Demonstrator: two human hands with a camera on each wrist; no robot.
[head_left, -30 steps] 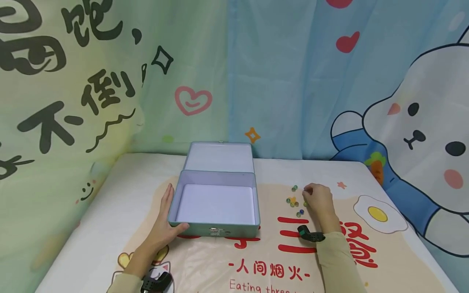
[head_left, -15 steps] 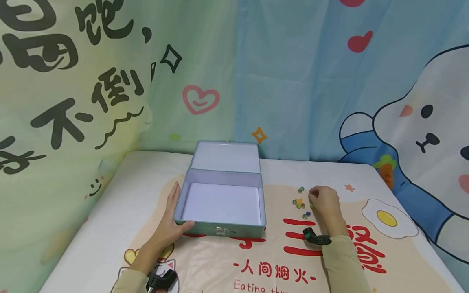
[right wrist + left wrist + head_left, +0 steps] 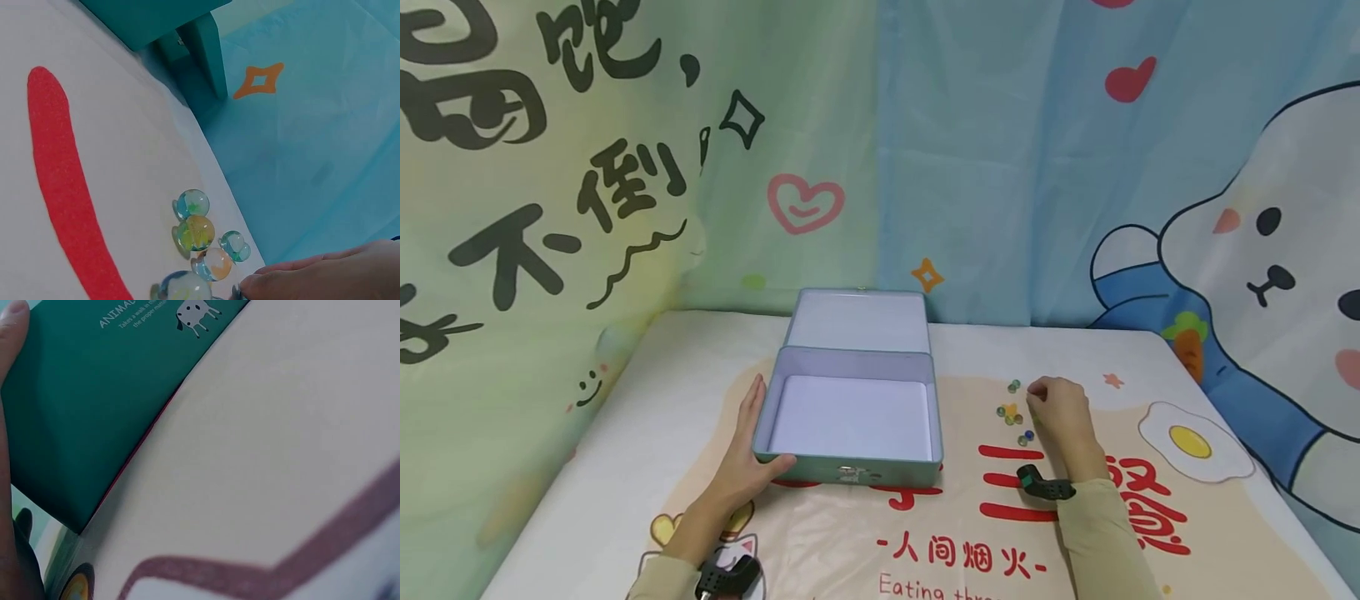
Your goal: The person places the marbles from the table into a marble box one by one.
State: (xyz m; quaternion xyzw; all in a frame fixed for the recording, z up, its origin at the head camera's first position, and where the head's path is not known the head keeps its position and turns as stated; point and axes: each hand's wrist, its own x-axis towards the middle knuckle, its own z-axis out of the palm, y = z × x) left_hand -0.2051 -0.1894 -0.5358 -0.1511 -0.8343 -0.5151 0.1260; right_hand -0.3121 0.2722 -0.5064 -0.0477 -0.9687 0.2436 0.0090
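- Printed curtain (image 3: 955,167) behind a cloth-covered worktop (image 3: 985,352).
- Green box (image 3: 883,472), lid (image 3: 859,321) open, against the left hand (image 3: 747,454) — fingers straight along its side, thumb at the front.
- Right hand (image 3: 1063,412), well apart from the box, fingertips bunched — cannot tell whether they pinch anything.
- Glass marbles (image 3: 1009,419), just beside those fingertips.

Right hand (image 3: 1062,412): edged a little toward the left hand (image 3: 741,454).
Far green marbles (image 3: 1014,386): ended slightly nearer the right fingertips, the gap narrower than a second earlier.
Yellow-green marble (image 3: 1036,420): showed less of itself, more covered by the right hand.
Head view: swung slightly toward the left hand's side, then drifted partly back.
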